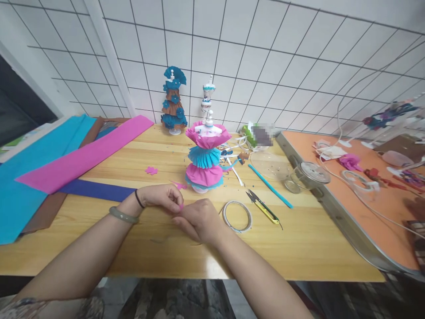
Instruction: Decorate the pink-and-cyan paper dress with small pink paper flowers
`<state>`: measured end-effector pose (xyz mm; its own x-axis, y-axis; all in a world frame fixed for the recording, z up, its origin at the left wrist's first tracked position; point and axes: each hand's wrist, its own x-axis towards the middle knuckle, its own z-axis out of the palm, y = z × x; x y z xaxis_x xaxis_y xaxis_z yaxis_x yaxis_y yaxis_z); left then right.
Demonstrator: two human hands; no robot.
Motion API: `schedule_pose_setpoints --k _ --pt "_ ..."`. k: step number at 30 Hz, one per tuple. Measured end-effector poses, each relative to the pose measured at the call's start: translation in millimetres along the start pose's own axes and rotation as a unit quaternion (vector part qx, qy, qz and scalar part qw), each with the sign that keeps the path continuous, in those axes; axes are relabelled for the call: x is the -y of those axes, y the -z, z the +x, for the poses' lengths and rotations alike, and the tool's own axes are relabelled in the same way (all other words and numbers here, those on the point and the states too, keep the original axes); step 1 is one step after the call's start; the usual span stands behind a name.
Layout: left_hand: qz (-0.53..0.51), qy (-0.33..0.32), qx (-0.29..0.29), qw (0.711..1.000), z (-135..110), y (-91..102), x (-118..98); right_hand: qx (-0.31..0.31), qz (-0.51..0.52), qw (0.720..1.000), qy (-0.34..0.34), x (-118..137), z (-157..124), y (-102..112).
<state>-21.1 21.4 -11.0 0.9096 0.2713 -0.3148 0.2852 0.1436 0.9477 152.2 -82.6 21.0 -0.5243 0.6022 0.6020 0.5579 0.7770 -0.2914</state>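
Observation:
A small piece of pink crepe paper [181, 207] shows between my fingertips, mostly covered by them. My left hand [161, 197] pinches it from the left. My right hand [201, 221] is closed against it from the other side, its fingertips partly hidden. Just beyond my hands stands a small dress form with a layered pink and blue paper skirt [204, 155]. A pink flower-shaped cutout [152, 170] lies to the left of it, and another pink scrap [179, 185] is close behind my left hand.
Right of my hands lie a tape roll [237, 216], yellow thread snips [264, 207] and a blue paper strip [270, 186]. Crepe paper sheets [66, 164] cover the left side. A blue-brown decorated form [174, 104] stands behind; a glass jar [310, 175] is at right.

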Motion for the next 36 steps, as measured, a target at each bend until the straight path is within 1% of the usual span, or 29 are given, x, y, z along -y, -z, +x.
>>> schedule_pose_setpoints --k 4,6,8,10,12,13,14,15,16,17,18,19,20,21,22,23,24,25,26,27,29,31,33,36 --pt "-0.003 0.002 -0.001 1.0 -1.0 -1.7 -2.6 0.014 -0.036 0.999 0.035 -1.9 -2.2 -1.7" --pt "-0.003 0.001 0.0 1.0 -0.8 -3.2 -4.4 0.002 -0.043 0.998 0.05 -4.8 -2.7 -0.7" --pt "0.003 0.003 0.002 1.0 -0.2 -4.0 -6.0 -0.033 -0.034 0.997 0.068 -8.2 -3.2 2.9" --pt "0.015 0.012 0.007 1.0 0.2 -4.1 -7.5 -0.082 -0.005 0.993 0.082 -11.9 -4.6 9.3" --pt "0.028 0.019 0.006 0.999 0.4 -4.3 -9.0 -0.138 0.042 0.987 0.076 -16.0 -7.4 17.4" --pt "0.034 0.019 0.003 0.999 0.4 -4.6 -9.8 -0.18 0.068 0.98 0.06 -18.3 -9.1 21.7" --pt "0.039 0.017 -0.003 0.999 0.5 -5.3 -10.8 -0.228 0.084 0.969 0.035 -20.8 -10.7 25.9" --pt "0.048 0.017 -0.001 0.999 0.7 -6.3 -11.9 -0.28 0.097 0.955 -0.021 -23.3 -11.9 30.2" --pt "0.058 0.02 0.003 0.998 0.9 -7.6 -13.1 -0.349 0.115 0.926 -0.082 -25.9 -12.3 34.6" --pt "0.07 0.024 0.005 0.997 1.3 -9.2 -14.4 -0.414 0.139 0.889 -0.14 -28.3 -11.9 39.3" --pt "0.08 0.031 0.004 0.996 1.9 -11.0 -15.6 -0.463 0.155 0.851 -0.193 -30.3 -10.6 44.5" --pt "0.086 0.037 0.0 0.996 2.6 -12.9 -16.8 -0.483 0.165 0.825 -0.24 -31.6 -8.7 50.2" --pt "0.089 0.043 -0.004 0.995 3.4 -14.6 -17.8 -0.481 0.171 0.812 -0.283 -32.0 -6.6 56.5" --pt "0.088 0.048 -0.015 0.995 4.3 -16.1 -18.5 -0.451 0.171 0.817 -0.316 -31.1 -4.8 62.9" --pt "0.086 0.055 -0.027 0.994 5.3 -17.3 -18.8 -0.4 0.168 0.833 -0.345 -29.0 -4.0 69.2" --pt "0.084 0.061 -0.041 0.994 6.3 -18.0 -18.5 -0.321 0.161 0.855 -0.373 -25.6 -4.6 74.7" --pt "0.083 0.068 -0.054 0.993 7.4 -18.3 -17.8 -0.225 0.149 0.877 -0.397 -21.3 -7.0 79.0" --pt "0.085 0.07 -0.064 0.992 8.4 -18.2 -16.6 -0.129 0.13 0.891 -0.414 -16.4 -11.5 81.5" --pt "0.092 0.072 -0.074 0.99 9.5 -17.9 -15.1 -0.047 0.1 0.899 -0.424 -11.5 -18.0 82.1" --pt "0.101 0.074 -0.083 0.989 10.4 -17.6 -13.4 0.016 0.06 0.902 -0.426 -7.1 -26.5 80.6" --pt "0.12 0.079 -0.093 0.985 12.1 -17.4 -10.1 0.091 -0.02 0.899 -0.428 -1.1 -47.4 72.5" --pt "0.138 0.082 -0.101 0.982 13.1 -18.5 -8.0 0.095 -0.102 0.894 -0.426 0.4 -70.2 60.5" --pt "0.158 0.073 -0.122 0.977 13.0 -20.6 -7.8 0.081 -0.161 0.898 -0.4 -1.4 -90.5 48.8" --pt "0.187 0.063 -0.168 0.966 9.7 -22.5 -11.7 0.028 -0.22 0.911 -0.349 -4.9 -110.7 36.7"
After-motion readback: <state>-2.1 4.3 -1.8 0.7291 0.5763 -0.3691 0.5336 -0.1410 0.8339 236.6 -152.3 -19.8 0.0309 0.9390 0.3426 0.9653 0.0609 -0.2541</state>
